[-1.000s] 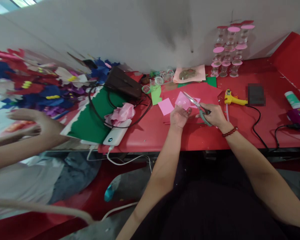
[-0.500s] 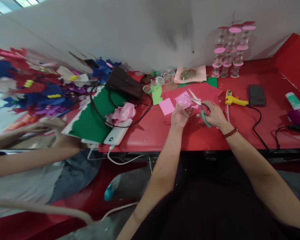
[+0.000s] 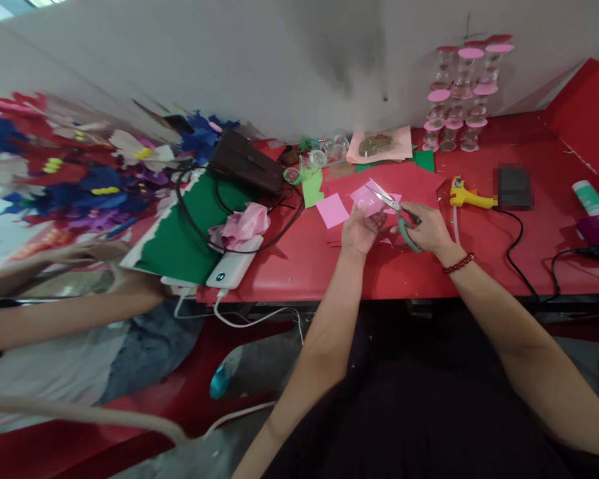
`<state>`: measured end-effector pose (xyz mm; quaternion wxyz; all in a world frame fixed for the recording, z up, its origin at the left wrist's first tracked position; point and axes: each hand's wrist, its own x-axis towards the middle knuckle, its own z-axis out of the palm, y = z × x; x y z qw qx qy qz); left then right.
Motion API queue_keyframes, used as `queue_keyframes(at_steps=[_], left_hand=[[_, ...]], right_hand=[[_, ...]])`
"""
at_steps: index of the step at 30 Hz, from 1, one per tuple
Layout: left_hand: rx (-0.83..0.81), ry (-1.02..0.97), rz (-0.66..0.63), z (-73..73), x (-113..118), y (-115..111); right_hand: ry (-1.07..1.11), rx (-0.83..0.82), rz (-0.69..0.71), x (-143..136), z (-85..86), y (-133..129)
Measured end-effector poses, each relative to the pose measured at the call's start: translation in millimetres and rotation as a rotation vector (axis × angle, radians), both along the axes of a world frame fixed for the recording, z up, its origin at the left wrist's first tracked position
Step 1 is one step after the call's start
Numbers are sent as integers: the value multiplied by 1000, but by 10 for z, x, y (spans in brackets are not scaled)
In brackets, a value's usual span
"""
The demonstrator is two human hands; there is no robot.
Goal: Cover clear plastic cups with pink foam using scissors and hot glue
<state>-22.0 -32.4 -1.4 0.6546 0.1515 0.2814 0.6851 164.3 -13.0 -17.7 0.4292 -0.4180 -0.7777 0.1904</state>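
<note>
1. The pink sheet (image 3: 358, 191) is over the red sheets (image 3: 414, 183), with what looks like a clear plastic piece against it; where the two join is too small to tell.
2. The left hand (image 3: 361, 231) grips it from the near side, palm up, probably to steady it while leaving its far edge free.
3. The right hand (image 3: 424, 228) is closed round the handles of the scissors (image 3: 393, 204), whose blades point away and leftward over the sheet; this angle likely keeps the knuckles off the paper. The hands are apart, close together.
4. A pink square (image 3: 332, 211) lies just left, within easy reach.
5. The yellow glue gun (image 3: 472, 197) rests rightward on the red bench (image 3: 279, 276), seemingly set aside from the blades.
</note>
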Motion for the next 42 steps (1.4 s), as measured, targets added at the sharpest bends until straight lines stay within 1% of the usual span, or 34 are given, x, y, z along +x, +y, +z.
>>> queue_keyframes(at_steps=[2, 7, 9, 11, 15, 17, 19, 21, 25, 30, 34, 37, 42], left_hand=[[-4, 8, 8, 5, 6, 0], [-15, 21, 18, 33, 10, 10], [-15, 23, 14, 47, 2, 10], [-14, 23, 12, 59, -8, 6], [-5, -1, 19, 57, -16, 6], [6, 17, 22, 43, -14, 12], [12, 55, 21, 24, -11, 19], [8, 82, 18, 5, -8, 22], [14, 94, -2, -18, -3, 14], [31, 89, 0, -25, -4, 13], [2, 98, -2, -37, -13, 29], [12, 85, 0, -62, -19, 46], [19, 75, 16, -81, -16, 70]], right_hand=[[16, -12, 9, -4, 24, -19], [63, -72, 95, -10, 85, -70], [82, -71, 102, -11, 100, -77], [92, -60, 64, -9, 109, -67], [95, -24, -101, 16, 106, -20], [55, 17, -129, 30, 90, -3], [11, 37, -98, 33, 63, 6], [-9, 18, -57, 25, 35, 9], [-18, -21, -39, 4, 11, 8], [21, -45, -10, 2, 52, -10], [53, -54, 7, 1, 111, -45], [69, -53, 46, 3, 147, -69], [85, -112, 80, 10, 146, -89]])
